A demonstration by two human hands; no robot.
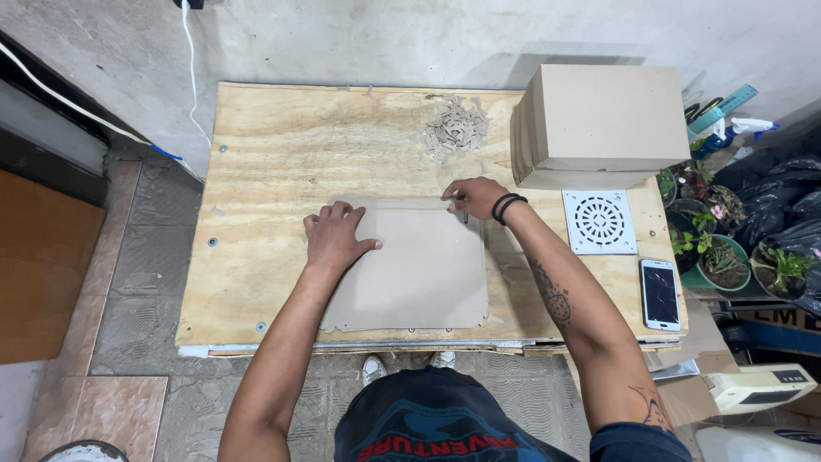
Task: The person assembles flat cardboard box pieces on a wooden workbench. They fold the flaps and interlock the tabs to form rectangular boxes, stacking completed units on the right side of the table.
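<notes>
- A flat cardboard sheet (pixel 410 269) with rounded corners lies on the plywood worktable (pixel 274 171), near the front edge, square to the person.
- The left hand (pixel 335 235) rests palm-down on the sheet's upper-left part, fingers spread and flat, thumb out to the right; this looks like a hold-down, pinning the sheet so it cannot slide.
- The right hand (pixel 475 197) sits at the sheet's far right corner, fingers curled in as if pinching the edge or a small tool there (which of the two cannot be told, the fingertips being too small to read). Two dark bands circle that wrist.
- Both forearms reach forward from the body, elbows low; the left runs nearly straight up the sheet's left side, the right angles in from the right, so the hands bracket the far edge.
- A heap of small cardboard scraps (pixel 456 128) lies beyond the sheet, well out of the working area.
- A tall stack of cardboard sheets (pixel 599 120) stands at the far right corner, near the right hand.
- In front of the stack lie a white square grate (pixel 599 222) and a smartphone (pixel 660 293), both beside the right forearm and apart from the sheet.
</notes>
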